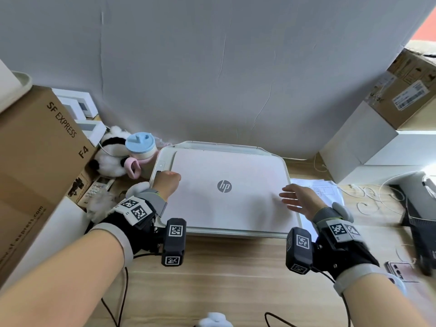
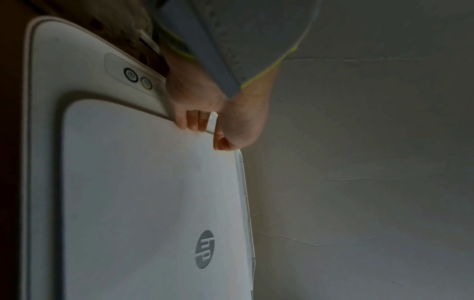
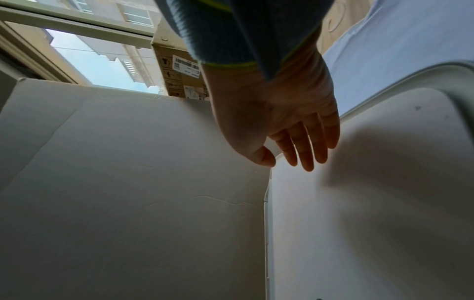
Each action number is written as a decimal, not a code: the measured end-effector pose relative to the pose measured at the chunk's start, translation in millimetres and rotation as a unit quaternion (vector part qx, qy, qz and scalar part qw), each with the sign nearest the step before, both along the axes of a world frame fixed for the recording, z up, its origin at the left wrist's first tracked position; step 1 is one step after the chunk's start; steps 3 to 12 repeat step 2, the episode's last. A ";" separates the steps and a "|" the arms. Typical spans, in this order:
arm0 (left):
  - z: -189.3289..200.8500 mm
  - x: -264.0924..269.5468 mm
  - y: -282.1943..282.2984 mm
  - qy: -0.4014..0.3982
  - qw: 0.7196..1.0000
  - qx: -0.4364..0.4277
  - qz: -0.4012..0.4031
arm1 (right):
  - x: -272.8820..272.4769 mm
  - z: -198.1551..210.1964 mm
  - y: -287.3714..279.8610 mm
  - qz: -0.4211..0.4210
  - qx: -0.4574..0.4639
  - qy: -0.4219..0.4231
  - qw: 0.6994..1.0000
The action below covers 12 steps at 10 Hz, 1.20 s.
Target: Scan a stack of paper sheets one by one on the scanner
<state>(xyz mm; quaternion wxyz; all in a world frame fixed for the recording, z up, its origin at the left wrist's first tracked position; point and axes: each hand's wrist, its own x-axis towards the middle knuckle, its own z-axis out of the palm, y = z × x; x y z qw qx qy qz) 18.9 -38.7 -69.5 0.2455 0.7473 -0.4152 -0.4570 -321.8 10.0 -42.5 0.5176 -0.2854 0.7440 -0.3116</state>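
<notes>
A white HP scanner (image 1: 226, 192) sits on the wooden desk with its lid down. My left hand (image 1: 168, 181) is at the lid's left edge beside the button panel (image 2: 138, 78). Its fingers (image 2: 195, 121) curl against that edge and the thumb lies on top of the lid (image 2: 143, 192). My right hand (image 1: 295, 200) hovers open over the lid's right side (image 3: 372, 203), fingers (image 3: 305, 150) straight and holding nothing. Printed paper sheets (image 1: 323, 192) lie on the desk just right of the scanner, partly hidden by my right hand.
A large SF Express carton (image 1: 35, 161), a plush toy (image 1: 111, 152) and a blue-lidded cup (image 1: 140, 147) crowd the left. White boxes (image 1: 368, 142) stand at the right, with cables (image 1: 368, 201), a black device (image 1: 420, 220) and a phone (image 1: 401, 270). A grey wall is close behind.
</notes>
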 end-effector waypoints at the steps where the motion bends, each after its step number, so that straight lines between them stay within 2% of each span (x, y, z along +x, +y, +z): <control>1: -0.1 -1.3 0.1 0.014 1.000 0.006 -0.004 | 3.1 0.4 3.8 0.015 0.016 -0.002 1.000; 2: 6.1 1.4 -8.1 0.033 0.999 0.013 0.015 | 1.3 5.4 -0.3 0.028 0.004 0.008 1.000; 12: 6.1 1.4 -8.1 0.033 0.999 0.013 0.015 | 1.3 5.4 -0.3 0.028 0.004 0.008 1.000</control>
